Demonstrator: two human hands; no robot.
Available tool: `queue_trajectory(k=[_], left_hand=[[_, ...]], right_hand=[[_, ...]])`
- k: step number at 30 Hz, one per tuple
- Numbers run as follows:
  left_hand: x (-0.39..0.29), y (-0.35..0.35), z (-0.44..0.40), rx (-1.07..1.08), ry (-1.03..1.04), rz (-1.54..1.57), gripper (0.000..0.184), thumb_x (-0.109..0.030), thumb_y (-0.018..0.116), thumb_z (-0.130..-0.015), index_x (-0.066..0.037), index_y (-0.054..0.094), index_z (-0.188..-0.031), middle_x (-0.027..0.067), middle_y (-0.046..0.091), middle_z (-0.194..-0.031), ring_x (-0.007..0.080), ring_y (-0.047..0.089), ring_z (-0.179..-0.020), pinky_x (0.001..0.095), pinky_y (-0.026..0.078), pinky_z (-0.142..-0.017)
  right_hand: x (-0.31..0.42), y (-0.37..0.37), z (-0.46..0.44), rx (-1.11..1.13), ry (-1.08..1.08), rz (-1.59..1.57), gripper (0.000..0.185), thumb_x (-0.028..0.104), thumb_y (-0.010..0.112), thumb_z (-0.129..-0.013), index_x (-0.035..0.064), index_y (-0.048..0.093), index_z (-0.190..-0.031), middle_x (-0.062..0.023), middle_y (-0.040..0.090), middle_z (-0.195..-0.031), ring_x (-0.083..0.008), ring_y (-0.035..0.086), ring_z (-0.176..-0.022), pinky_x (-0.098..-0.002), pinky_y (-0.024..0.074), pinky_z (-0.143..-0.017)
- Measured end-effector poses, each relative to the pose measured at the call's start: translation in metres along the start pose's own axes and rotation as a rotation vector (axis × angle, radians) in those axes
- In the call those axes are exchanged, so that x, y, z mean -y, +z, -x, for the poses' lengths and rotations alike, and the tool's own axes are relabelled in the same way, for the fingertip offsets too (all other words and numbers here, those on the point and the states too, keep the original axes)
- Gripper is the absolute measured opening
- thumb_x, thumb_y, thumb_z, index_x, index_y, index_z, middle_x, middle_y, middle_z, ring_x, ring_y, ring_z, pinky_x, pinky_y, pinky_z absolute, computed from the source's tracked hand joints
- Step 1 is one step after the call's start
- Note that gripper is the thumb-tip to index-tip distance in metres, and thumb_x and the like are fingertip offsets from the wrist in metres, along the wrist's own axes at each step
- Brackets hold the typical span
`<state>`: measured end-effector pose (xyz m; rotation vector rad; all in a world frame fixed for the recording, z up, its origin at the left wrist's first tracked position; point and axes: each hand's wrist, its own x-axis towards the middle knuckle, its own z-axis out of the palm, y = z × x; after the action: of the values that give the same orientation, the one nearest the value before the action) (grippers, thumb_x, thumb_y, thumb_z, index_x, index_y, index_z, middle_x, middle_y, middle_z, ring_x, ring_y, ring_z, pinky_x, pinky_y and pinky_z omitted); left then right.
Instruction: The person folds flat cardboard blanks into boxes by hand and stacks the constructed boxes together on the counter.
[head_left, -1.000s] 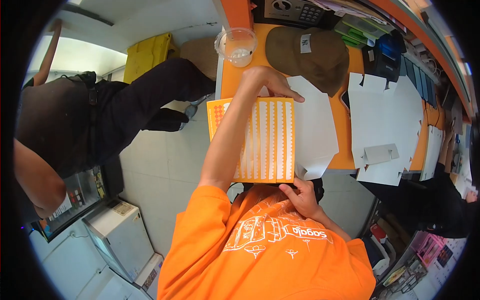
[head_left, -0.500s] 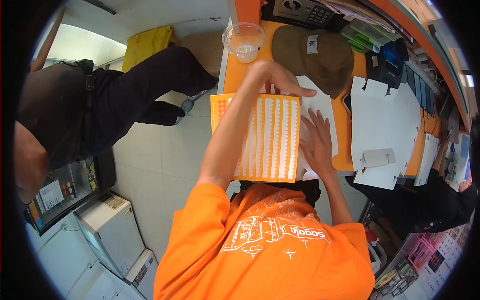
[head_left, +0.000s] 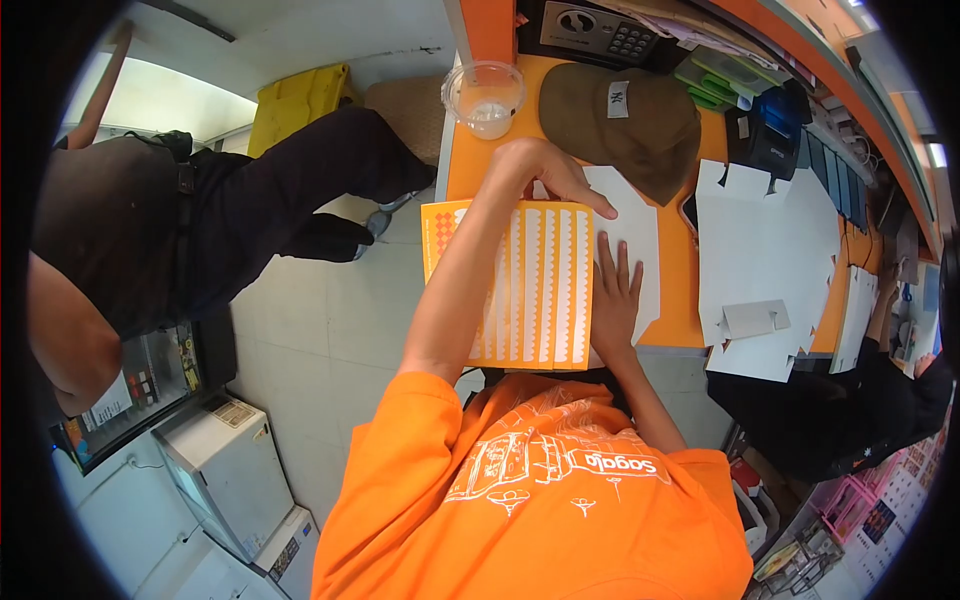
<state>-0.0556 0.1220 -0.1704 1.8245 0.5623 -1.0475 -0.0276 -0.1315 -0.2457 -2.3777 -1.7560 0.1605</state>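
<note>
Right by left hand (head_left: pixel 545 172): striped orange sheet (head_left: pixel 540 290); fingers mostly hidden, can't tell if gripping. Right hand (head_left: pixel 616 300) unclenched, fingers spread over white card (head_left: pixel 632 215), sheet's edge just beside it. Brown cap (head_left: pixel 620 125) beyond left hand.

sheet (head_left: pixel 545 290): yellow-orange, white scalloped stripes, orange checks | card (head_left: pixel 638 205): white | cap (head_left: pixel 650 145): olive-brown | tabletop (head_left: pixel 682 290): orange
</note>
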Motion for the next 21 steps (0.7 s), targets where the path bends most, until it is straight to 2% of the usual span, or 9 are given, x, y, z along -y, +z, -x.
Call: queue_trajectory(k=[3, 6, 10, 11, 15, 21], left_hand=[[-0.003, 0.000, 0.005, 0.007, 0.044, -0.070, 0.087, -0.078, 0.050, -0.067, -0.011, 0.053, -0.124, 0.0077, 0.056, -0.115, 0.0188, 0.058, -0.097, 0.0290, 0.050, -0.078], [0.001, 0.003, 0.002, -0.021, 0.056, 0.014, 0.085, -0.080, 0.055, -0.062, -0.019, 0.058, -0.121, 0.0039, 0.058, -0.115, 0.0173, 0.055, -0.098, 0.0329, 0.045, -0.078], [0.003, 0.002, 0.002, -0.009, 0.049, 0.013, 0.089, -0.081, 0.053, -0.062, -0.019, 0.055, -0.125, 0.0050, 0.057, -0.119, 0.0184, 0.056, -0.101, 0.0343, 0.046, -0.082], [0.007, 0.003, -0.004, -0.022, 0.064, 0.026, 0.089, -0.081, 0.053, -0.063, -0.018, 0.055, -0.125, 0.0055, 0.057, -0.120, 0.0188, 0.056, -0.101, 0.0344, 0.046, -0.082], [0.007, 0.000, -0.014, 0.029, 0.011, 0.001, 0.085, -0.077, 0.047, -0.072, -0.012, 0.051, -0.127, 0.0076, 0.053, -0.125, 0.0196, 0.053, -0.111, 0.0334, 0.048, -0.087], [-0.005, 0.000, -0.002, -0.006, -0.008, -0.014, 0.079, -0.072, 0.053, -0.073, -0.011, 0.056, -0.123, 0.0083, 0.054, -0.123, 0.0189, 0.053, -0.110, 0.0336, 0.048, -0.086]], right_hand=[[0.002, 0.000, 0.002, -0.009, 0.007, 0.002, 0.064, 0.031, 0.059, -0.083, 0.0217, 0.034, -0.141, -0.0063, 0.023, -0.150, -0.0316, 0.017, -0.138, -0.0550, 0.0119, -0.109], [0.000, -0.005, 0.000, -0.006, 0.002, -0.037, 0.061, 0.030, 0.058, -0.084, 0.0186, 0.035, -0.140, -0.0088, 0.024, -0.149, -0.0338, 0.018, -0.137, -0.0551, 0.0125, -0.108], [-0.007, -0.014, -0.016, -0.136, -0.005, -0.352, 0.056, 0.030, 0.055, -0.087, 0.0120, 0.037, -0.138, -0.0133, 0.024, -0.147, -0.0369, 0.018, -0.136, -0.0555, 0.0128, -0.107], [-0.009, -0.020, -0.025, -0.171, 0.006, -0.309, 0.057, 0.032, 0.054, -0.089, 0.0096, 0.036, -0.138, -0.0154, 0.025, -0.147, -0.0377, 0.018, -0.136, -0.0564, 0.0125, -0.107], [-0.022, 0.006, -0.047, -0.199, 0.030, -0.039, 0.059, 0.038, 0.050, -0.090, 0.0109, 0.034, -0.140, -0.0121, 0.028, -0.147, -0.0349, 0.020, -0.137, -0.0540, 0.0145, -0.108], [-0.014, 0.010, -0.045, -0.225, 0.110, -0.005, 0.060, 0.042, 0.049, -0.090, 0.0139, 0.034, -0.140, -0.0086, 0.029, -0.147, -0.0324, 0.023, -0.136, -0.0527, 0.0167, -0.108]])
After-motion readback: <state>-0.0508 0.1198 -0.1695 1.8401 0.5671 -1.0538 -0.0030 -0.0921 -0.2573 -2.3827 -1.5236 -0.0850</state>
